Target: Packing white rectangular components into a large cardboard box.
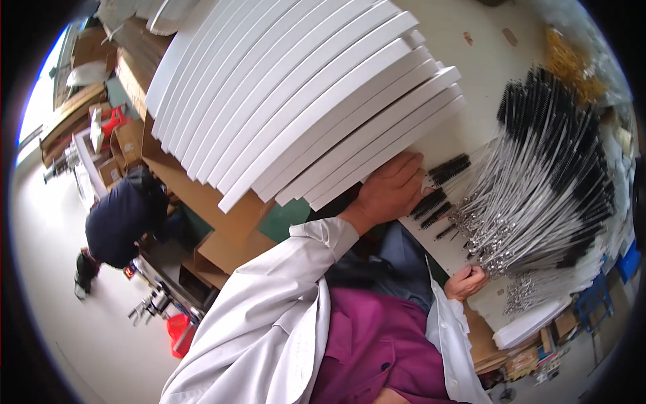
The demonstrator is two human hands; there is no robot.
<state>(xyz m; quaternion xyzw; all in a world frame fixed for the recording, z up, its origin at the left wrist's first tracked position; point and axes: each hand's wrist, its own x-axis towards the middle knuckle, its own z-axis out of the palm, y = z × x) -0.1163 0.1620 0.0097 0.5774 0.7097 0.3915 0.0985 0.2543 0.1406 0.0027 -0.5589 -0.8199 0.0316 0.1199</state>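
Observation:
My left hand (389,192) lies on the white table (471,74) at the near end of a fanned stack of long white flat boxes (303,101). Its fingers are closed over a few wire brushes (441,185), whose black bristle heads stick out to its right. Beside them, a large heap of wire brushes (545,182) with black bristle tips spreads across the table. My right hand (468,281) is curled at the ringed handle ends of that heap, gripping some of the wires. Both arms are in white coat sleeves.
Another person in dark clothes (121,222) crouches on the floor at the left among cardboard boxes (128,145). A yellow pile (570,64) lies at the table's far right. Blue crates (629,259) stand at the right, and a red object (180,333) sits on the floor.

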